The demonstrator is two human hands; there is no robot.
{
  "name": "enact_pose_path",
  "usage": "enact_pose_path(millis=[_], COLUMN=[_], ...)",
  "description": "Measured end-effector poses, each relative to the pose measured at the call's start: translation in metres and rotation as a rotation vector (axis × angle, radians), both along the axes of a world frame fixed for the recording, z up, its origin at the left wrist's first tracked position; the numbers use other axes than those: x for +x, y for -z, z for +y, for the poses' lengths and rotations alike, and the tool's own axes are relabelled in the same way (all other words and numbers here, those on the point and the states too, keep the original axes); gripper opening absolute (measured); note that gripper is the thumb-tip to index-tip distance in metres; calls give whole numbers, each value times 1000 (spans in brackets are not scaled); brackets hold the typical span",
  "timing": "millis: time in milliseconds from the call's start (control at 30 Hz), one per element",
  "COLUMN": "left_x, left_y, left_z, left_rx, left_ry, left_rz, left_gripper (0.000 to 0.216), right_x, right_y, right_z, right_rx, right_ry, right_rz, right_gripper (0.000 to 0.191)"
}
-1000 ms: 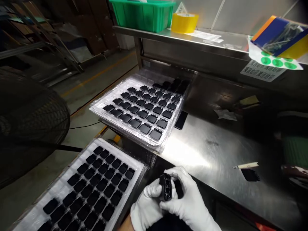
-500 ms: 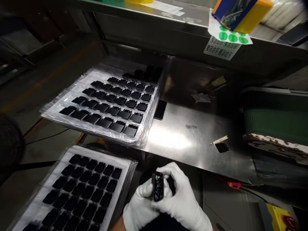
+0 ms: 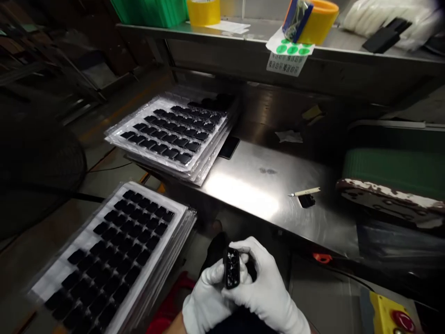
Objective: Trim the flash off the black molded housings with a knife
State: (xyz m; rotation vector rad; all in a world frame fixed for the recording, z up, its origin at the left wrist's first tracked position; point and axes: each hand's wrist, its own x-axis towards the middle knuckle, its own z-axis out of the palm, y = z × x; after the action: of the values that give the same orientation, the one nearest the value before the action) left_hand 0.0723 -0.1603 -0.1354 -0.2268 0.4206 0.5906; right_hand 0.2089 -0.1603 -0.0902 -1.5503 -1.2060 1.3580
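A small black plastic part (image 3: 232, 268) with an open, ribbed side stands upright between my two white-gloved hands, low in the view. My left hand (image 3: 210, 290) is closed on its left side, thumb against the edge. From the right, my right hand (image 3: 266, 285) pinches the same part, with fingers at its top and thumb near its bottom. To the left, a stack of clear-edged trays (image 3: 57, 273) bears rows of similar black parts (image 3: 123, 248). A second stack of trays (image 3: 118, 130) with black parts (image 3: 167, 134) sits on the metal bench.
On the steel bench (image 3: 243, 185) lie a pen-like tool (image 3: 304, 192), a loose black piece (image 3: 306, 200) and a dark phone-like slab (image 3: 229, 147). A green conveyor belt (image 3: 392, 174) stands at right. Yellow tape (image 3: 203, 13) rests on the shelf; a red stop button (image 3: 403, 320) sits low right.
The view has tilted up and turned, showing more of the shelf and the lower tray stack. Both hands still hold the black part, which is turned slightly.
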Motion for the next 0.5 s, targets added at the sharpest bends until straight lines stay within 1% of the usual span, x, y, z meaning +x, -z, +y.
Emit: enact_pose_path(millis=[67, 133, 233, 300, 333, 400, 467, 500], left_x=[8, 14, 19, 19, 19, 18, 15, 12], left_y=[-2, -8, -23, -32, -35, -39, -41, -42], left_z=[-24, -44, -65, -74, -78, -84, -89, -91], left_rx=[-11, -5, 47, 80, 86, 80, 68, 63], left_ry=[-14, -46, -87, -109, -118, -136, -155, -164], left_rz=[23, 53, 90, 106, 112, 123, 135, 142], left_gripper=[41, 38, 32, 32, 32, 31, 29, 29], right_x=[10, 14, 13, 10, 9, 8, 7, 6], right_y=[3, 7, 13, 16, 16, 14, 11, 10], right_z=[-22, -42, -65, -73, -76, -79, -81, -82], right_rx=[-30, 22, 235, 377, 423, 439, 374, 314], right_ry=[-14, -21, 8, -1, -7, -33, -71, -98], right_rz=[52, 98, 151, 168, 172, 172, 159, 147], right_gripper=[51, 52, 54, 56, 56, 55, 53, 53])
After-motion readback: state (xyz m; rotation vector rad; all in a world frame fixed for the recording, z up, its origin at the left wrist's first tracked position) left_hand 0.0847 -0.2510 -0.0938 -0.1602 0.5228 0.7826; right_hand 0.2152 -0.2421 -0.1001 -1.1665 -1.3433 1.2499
